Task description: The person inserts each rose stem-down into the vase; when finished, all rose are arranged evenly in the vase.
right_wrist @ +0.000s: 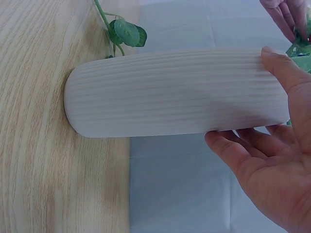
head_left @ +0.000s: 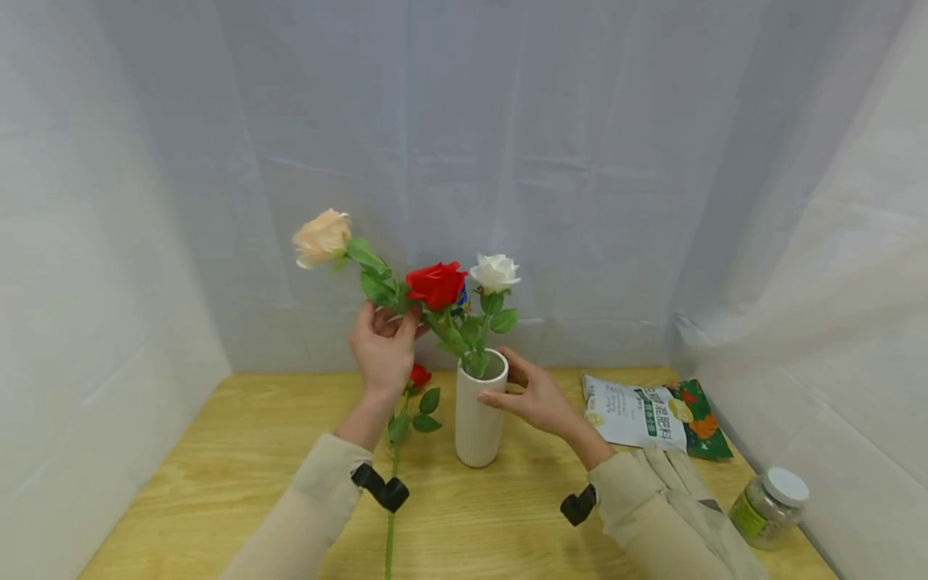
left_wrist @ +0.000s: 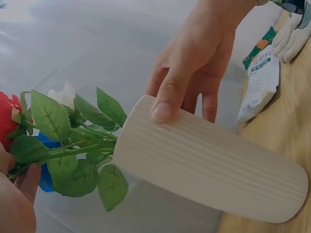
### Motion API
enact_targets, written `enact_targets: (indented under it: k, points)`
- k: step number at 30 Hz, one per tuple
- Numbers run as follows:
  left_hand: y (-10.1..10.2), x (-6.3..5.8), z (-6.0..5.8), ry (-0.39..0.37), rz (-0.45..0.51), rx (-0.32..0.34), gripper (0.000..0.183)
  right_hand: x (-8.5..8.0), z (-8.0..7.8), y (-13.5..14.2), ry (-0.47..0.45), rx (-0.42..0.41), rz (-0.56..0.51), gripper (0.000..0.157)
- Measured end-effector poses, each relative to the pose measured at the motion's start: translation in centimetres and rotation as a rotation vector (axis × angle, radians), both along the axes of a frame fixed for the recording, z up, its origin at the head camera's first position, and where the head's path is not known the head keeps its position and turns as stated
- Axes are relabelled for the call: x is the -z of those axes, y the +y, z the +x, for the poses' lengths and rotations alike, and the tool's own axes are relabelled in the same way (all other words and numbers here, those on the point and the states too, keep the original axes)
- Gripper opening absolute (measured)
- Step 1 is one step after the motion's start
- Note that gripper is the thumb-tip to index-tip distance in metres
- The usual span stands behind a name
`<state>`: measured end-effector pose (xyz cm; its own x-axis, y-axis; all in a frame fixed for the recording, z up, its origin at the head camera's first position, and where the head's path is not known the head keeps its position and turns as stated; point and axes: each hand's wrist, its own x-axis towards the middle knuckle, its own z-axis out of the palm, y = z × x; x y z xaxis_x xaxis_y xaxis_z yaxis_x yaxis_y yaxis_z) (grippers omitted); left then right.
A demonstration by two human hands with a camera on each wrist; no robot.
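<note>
Nearest the camera, a beige sleeve (head_left: 297, 507) ran beneath a peach rose (head_left: 322, 238) to the left hand (head_left: 384, 354), whose grip pinched leafy stems (left_wrist: 73, 151), then came a red rose (head_left: 437, 285), the white vase (head_left: 478, 423) upright on the bench (head_left: 449, 524), a white rose (head_left: 495, 273) in it, and the right hand (head_left: 540, 399), its grip holding the vase near the rim.

Head pic bright, soft shadows; wrist pics dimmer (R bluish).

Blue flower (head_left: 461, 299)'s mostly hidden behind my red rose (head_left: 437, 284), loose rose (head_left: 424, 423)'s stem (head_left: 391, 532) runs off the bottom edge, lower ends disappear inside my vase (head_left: 478, 423), and I can't read the bag (head_left: 623, 411)'s tiny print.
</note>
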<state>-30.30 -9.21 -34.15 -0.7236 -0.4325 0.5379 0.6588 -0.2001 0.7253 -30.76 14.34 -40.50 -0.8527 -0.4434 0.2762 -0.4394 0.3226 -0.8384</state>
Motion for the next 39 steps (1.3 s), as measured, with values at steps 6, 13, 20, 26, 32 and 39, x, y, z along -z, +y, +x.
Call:
enact_targets:
  k: [6,13,20,26,32,39]
  points:
    - [0.6,0.9,0.3,0.0,-0.038,0.015,0.03,0.1,0.0,0.0,-0.017,0.009,-0.002,0.082]
    - [1.5,2.0,0.5,0.004,-0.107,0.004,0.03,0.1,0.2,0.1,-0.032,0.011,-0.002,0.091]
    - [2.3,2.9,0.9,-0.024,-0.269,-0.042,0.032,0.1,0.2,0.1,-0.012,0.021,0.013,0.091]
    - [2.9,3.6,1.0,-0.059,-0.395,-0.049,0.034,0.1,0.1,0.0,0.039,0.003,0.009,0.086]
    - [3.3,4.2,1.0,-0.098,-0.496,-0.047,0.027,0.3,0.2,-0.1,0.049,0.013,0.004,0.085]
    - [3.2,4.2,1.1,-0.106,-0.536,-0.021,0.031,0.3,0.0,0.0,0.04,0.015,-0.002,0.084]
